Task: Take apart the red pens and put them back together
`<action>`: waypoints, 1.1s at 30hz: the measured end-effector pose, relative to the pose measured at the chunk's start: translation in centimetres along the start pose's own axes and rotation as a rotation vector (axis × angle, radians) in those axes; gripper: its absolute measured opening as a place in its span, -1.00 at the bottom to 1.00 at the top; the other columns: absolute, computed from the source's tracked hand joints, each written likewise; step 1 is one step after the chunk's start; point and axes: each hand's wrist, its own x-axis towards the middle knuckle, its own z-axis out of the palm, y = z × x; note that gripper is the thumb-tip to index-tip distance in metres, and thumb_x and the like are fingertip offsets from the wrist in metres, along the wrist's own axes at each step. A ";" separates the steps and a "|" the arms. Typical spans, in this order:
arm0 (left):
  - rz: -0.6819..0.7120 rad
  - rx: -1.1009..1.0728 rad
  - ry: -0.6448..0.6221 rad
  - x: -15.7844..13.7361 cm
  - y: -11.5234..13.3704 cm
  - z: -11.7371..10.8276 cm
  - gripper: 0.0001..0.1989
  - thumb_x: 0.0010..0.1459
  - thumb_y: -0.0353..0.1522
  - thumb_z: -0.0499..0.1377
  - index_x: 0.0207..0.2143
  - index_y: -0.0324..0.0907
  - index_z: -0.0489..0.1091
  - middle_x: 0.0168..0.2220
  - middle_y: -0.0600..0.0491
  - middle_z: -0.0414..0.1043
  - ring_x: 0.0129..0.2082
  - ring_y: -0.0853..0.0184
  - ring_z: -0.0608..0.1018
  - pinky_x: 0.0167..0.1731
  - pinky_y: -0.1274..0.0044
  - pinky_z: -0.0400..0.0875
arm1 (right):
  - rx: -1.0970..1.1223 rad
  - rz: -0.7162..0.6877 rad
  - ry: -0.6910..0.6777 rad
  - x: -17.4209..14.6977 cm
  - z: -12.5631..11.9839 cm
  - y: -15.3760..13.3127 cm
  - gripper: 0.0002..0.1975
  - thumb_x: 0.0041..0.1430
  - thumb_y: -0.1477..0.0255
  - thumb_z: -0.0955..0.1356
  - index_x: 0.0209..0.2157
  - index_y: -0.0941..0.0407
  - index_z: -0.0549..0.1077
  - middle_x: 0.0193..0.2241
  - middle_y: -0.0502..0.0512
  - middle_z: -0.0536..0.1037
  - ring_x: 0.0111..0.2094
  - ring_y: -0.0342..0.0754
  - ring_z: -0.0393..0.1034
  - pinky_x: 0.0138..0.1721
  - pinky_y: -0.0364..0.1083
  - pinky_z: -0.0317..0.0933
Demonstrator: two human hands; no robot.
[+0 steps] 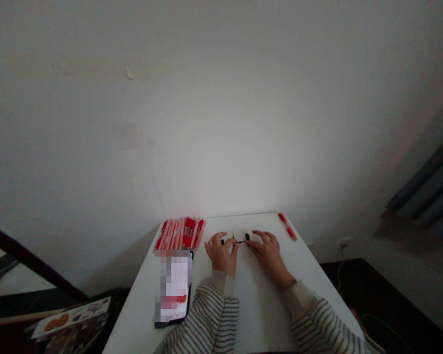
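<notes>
Between my two hands runs a short, thin dark stick [240, 242], held level above the white table; its exact kind is too small to make out. My left hand [223, 254] pinches its left end between thumb and forefinger. The fingertips of my right hand [268, 251] close on the other end. Close to the right fingertips is a small black piece [247, 236], and another dark piece [222, 242] shows by the left fingers. A tiny yellowish tip [233, 235] sticks up just beyond the left hand.
A row of several red and pink pens [180, 234] lies at the table's back left. More red pens [288, 227] lie along the back right edge. A phone [175, 287] rests left of my left forearm. Behind the white table [258, 305] stands a wall [229, 123].
</notes>
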 end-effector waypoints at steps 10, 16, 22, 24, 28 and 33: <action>-0.024 0.003 -0.003 0.0 0.0 -0.1 -0.90 0.03 -0.32 0.21 -0.38 0.01 0.54 -0.06 0.03 0.37 0.05 0.15 0.31 0.12 0.09 0.01 | 0.036 0.049 0.033 0.0 0.3 0.6 -0.87 0.09 0.38 0.36 -0.30 -0.03 0.55 -0.03 0.09 0.42 0.02 0.14 0.13 0.02 0.18 0.11; -0.022 0.007 -0.002 0.1 -0.3 0.1 -0.89 0.03 -0.31 0.21 -0.37 0.03 0.53 -0.05 0.03 0.37 0.05 0.15 0.30 0.11 0.09 0.04 | 0.053 0.051 0.035 0.0 0.4 0.7 -0.83 0.09 0.37 0.36 -0.26 -0.07 0.56 -0.06 0.10 0.45 0.01 0.12 0.15 0.01 0.16 0.11; -0.033 -0.003 -0.002 0.1 -0.5 0.2 -0.89 0.02 -0.32 0.21 -0.37 0.03 0.54 -0.05 0.03 0.36 0.05 0.15 0.30 0.10 0.11 0.05 | 0.084 0.062 0.035 0.2 0.1 0.6 -0.87 0.08 0.37 0.36 -0.34 -0.05 0.58 -0.09 0.11 0.46 0.01 0.12 0.18 0.01 0.15 0.11; -0.040 -0.003 -0.001 0.1 -0.5 0.2 -0.88 0.02 -0.32 0.21 -0.37 0.03 0.54 -0.05 0.03 0.35 0.04 0.15 0.30 0.11 0.11 0.04 | 0.114 0.063 0.048 0.2 0.1 0.8 -0.86 0.10 0.38 0.35 -0.32 -0.03 0.57 -0.12 0.12 0.48 -0.02 0.11 0.20 -0.01 0.13 0.13; -0.041 0.002 0.007 0.1 -0.6 0.2 -0.89 0.03 -0.32 0.20 -0.37 0.03 0.54 -0.04 0.04 0.35 0.05 0.16 0.29 0.11 0.12 0.03 | 0.173 0.073 0.093 0.3 0.1 1.1 -0.83 0.16 0.36 0.30 -0.30 0.02 0.55 -0.20 0.14 0.50 -0.09 0.08 0.24 -0.05 0.09 0.16; -0.045 0.002 0.016 0.1 -0.7 0.4 -0.89 0.01 -0.33 0.22 -0.38 0.02 0.54 -0.05 0.03 0.36 0.05 0.16 0.29 0.12 0.11 0.02 | 0.208 0.093 0.136 0.3 -0.2 1.0 -0.75 0.21 0.28 0.25 -0.27 0.05 0.53 -0.28 0.15 0.51 -0.13 0.06 0.26 -0.08 0.06 0.17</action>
